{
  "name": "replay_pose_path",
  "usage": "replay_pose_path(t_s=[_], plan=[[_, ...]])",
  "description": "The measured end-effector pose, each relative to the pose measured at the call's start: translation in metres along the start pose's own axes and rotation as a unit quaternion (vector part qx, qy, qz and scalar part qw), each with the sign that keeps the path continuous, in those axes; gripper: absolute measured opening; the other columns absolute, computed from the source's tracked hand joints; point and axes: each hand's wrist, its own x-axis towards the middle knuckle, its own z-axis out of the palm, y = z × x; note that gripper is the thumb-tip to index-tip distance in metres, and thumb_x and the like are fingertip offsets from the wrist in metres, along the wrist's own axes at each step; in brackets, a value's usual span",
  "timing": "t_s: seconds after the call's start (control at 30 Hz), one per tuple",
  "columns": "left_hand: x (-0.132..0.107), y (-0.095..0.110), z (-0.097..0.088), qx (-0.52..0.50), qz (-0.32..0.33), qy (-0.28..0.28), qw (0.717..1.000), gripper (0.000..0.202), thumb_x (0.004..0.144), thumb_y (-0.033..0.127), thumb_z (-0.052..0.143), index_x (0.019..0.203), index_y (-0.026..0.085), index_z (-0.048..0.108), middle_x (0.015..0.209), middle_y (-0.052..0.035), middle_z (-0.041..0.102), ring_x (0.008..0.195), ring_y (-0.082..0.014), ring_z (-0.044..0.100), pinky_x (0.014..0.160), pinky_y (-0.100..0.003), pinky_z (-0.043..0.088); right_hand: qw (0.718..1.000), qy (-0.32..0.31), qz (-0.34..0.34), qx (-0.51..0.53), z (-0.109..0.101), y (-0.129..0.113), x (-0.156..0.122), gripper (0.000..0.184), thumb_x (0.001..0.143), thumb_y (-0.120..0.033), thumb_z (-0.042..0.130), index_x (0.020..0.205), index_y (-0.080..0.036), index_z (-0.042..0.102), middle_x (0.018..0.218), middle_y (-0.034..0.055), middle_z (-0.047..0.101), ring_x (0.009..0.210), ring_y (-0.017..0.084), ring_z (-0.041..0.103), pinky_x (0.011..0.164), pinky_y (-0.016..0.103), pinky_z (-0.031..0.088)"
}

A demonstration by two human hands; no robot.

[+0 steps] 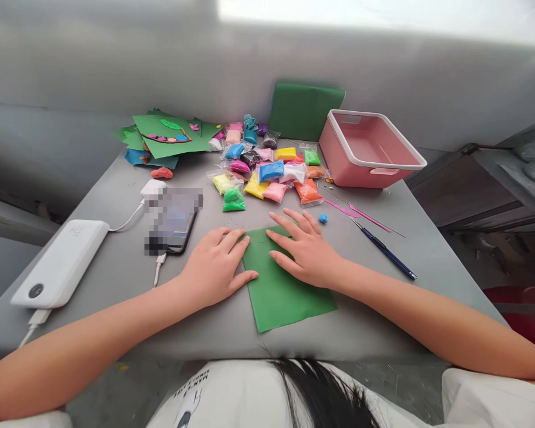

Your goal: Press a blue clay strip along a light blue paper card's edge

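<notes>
A sheet of green paper lies flat on the grey table in front of me, slightly turned. My right hand rests on its upper right part with the fingers spread. At the sheet's left edge is my left hand, palm down, its fingers stretched out and the fingertips touching that edge. Neither hand holds anything. Just beyond my right hand sits a small blue lump of clay. Bagged clay in many colours, such as a green packet and an orange packet, is heaped past both hands.
A pink basket stands back right, beside an upright green sheet. Pink tools and a dark blue pen-like tool lie right. On the left are a phone, a white power bank with cables, and decorated green sheets.
</notes>
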Motion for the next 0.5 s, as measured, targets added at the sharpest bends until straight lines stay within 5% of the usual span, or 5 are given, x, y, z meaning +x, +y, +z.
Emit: replay_pose_path(t_s=[0.17,0.23,0.33,0.43,0.5], plan=[[-0.003,-0.013,-0.006,-0.019,0.018,-0.042,0.999,0.058,0.092,0.053,0.059,0.139,0.018,0.059,0.146,-0.0117,0.057,0.126,-0.0380,0.052,0.109,-0.056,0.042,0.997,0.052,0.056,0.015,-0.019,0.021,-0.002,0.040,0.100,-0.039,0.042,0.103,-0.018,0.076,0.133,0.0129,0.065,0.126,0.033,0.054,0.110,0.051,0.038],[-0.001,-0.022,-0.010,-0.032,0.030,-0.061,0.997,0.056,0.092,0.048,0.060,0.141,0.020,0.058,0.149,-0.0102,0.055,0.131,-0.0381,0.048,0.112,-0.058,0.038,0.993,0.041,0.109,0.027,-0.032,0.045,-0.016,0.036,0.098,-0.037,0.043,0.101,-0.018,0.073,0.106,0.0117,0.073,0.100,0.028,0.065,0.093,0.043,0.049],[0.005,-0.030,-0.019,-0.057,0.067,-0.093,0.992,0.047,0.094,0.031,0.055,0.140,0.024,0.058,0.156,-0.0057,0.047,0.139,-0.0370,0.039,0.116,-0.059,0.033,0.968,-0.034,0.250,-0.005,-0.045,0.084,-0.049,0.030,0.092,-0.038,0.048,0.102,-0.018,0.068,0.100,0.0117,0.073,0.091,0.030,0.067,0.074,0.041,0.051],[0.007,-0.016,-0.024,-0.100,0.060,-0.067,0.991,0.049,0.092,0.014,0.043,0.137,0.024,0.060,0.160,-0.0068,0.040,0.141,-0.0319,0.036,0.115,-0.053,0.036,0.944,-0.112,0.312,-0.004,-0.044,0.115,-0.080,0.032,0.082,-0.034,0.053,0.107,-0.018,0.065,0.105,0.0148,0.071,0.089,0.032,0.068,0.067,0.040,0.051],[0.003,0.005,-0.021,-0.122,0.040,-0.067,0.990,0.046,0.095,0.019,0.044,0.138,0.020,0.059,0.155,-0.0124,0.046,0.135,-0.0321,0.043,0.111,-0.052,0.042,0.937,-0.110,0.330,0.005,-0.039,0.127,-0.091,0.034,0.078,-0.029,0.052,0.108,-0.018,0.063,0.103,0.0149,0.071,0.085,0.030,0.069,0.063,0.037,0.051]])
